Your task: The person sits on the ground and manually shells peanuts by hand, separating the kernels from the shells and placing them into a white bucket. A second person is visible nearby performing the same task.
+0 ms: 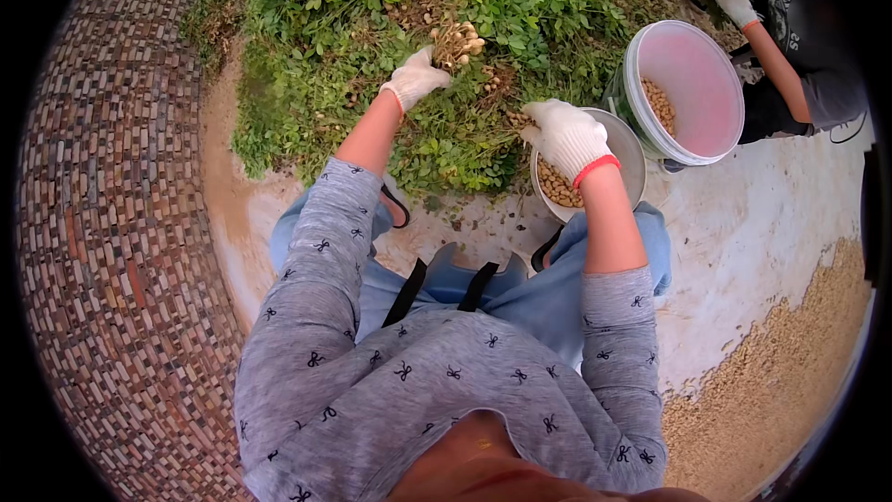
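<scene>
My left hand (417, 78), in a white knit glove, is at a cluster of peanut pods (460, 44) on the roots of a pulled plant. Its thumb stands apart from the fingers; whether they grip the plant is hidden. My right hand (568, 138), gloved alike with a red cuff, is over the rim of a pale bucket (631, 153). Between its thumb and forefinger is a small bunch of peanut roots with pods (518, 119). Loose peanuts (557, 188) lie inside this bucket, partly hidden by the hand.
A heap of leafy peanut plants (313, 84) spreads ahead. A taller white bucket (697, 90) holds some peanuts. At right, another person's gloved hands (732, 0) hold plant matter. Many peanuts (766, 390) cover the floor at lower right. Brick paving (118, 223) lies left.
</scene>
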Demonstrator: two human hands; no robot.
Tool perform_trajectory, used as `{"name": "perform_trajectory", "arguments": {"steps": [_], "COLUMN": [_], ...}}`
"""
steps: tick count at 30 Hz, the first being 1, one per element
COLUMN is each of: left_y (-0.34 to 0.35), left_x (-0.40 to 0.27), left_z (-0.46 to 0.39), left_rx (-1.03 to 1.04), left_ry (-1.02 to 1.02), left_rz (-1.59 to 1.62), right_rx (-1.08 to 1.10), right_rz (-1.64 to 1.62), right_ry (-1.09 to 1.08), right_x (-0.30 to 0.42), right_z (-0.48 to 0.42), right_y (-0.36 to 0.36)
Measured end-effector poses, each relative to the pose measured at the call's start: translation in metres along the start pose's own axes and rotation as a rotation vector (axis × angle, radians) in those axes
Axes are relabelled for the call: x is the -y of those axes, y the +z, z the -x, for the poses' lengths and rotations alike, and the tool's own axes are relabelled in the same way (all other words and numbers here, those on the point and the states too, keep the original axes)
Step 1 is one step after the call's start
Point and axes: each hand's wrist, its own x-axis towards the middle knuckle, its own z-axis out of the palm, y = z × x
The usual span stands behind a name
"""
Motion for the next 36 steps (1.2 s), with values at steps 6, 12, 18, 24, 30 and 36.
{"name": "perform_trajectory", "arguments": {"steps": [6,12,18,24,30,36], "left_y": [0.002,0.003,0.027,0.030,0.028,0.021], "left_x": [-0.032,-0.084,-0.056,-0.085,-0.084,-0.070], "left_z": [0.040,0.101,0.098,0.127,0.132,0.121], "left_rx": [0.018,-0.118,0.004,-0.094,-0.035,0.021], "left_ry": [0.232,0.334,0.288,0.189,0.257,0.248], "left_rz": [0.108,-0.544,-0.308,-0.183,-0.196,-0.033], "right_rx": [-0.296,-0.550,-0.225,-0.312,-0.294,-0.446], "right_rz": [-0.179,-0.631,-0.462,-0.184,-0.022,-0.295], "right_ry": [-0.071,-0.244,-0.218,-0.046,0.208,0.205], "right_x": [0.010,0.016,0.023,0.030,0.016,-0.030], "right_z": [-0.013,-0.019,-0.012,0.003,-0.012,-0.010], "right_y": [0.007,0.010,0.006,0.001,0.000,-0.006]}}
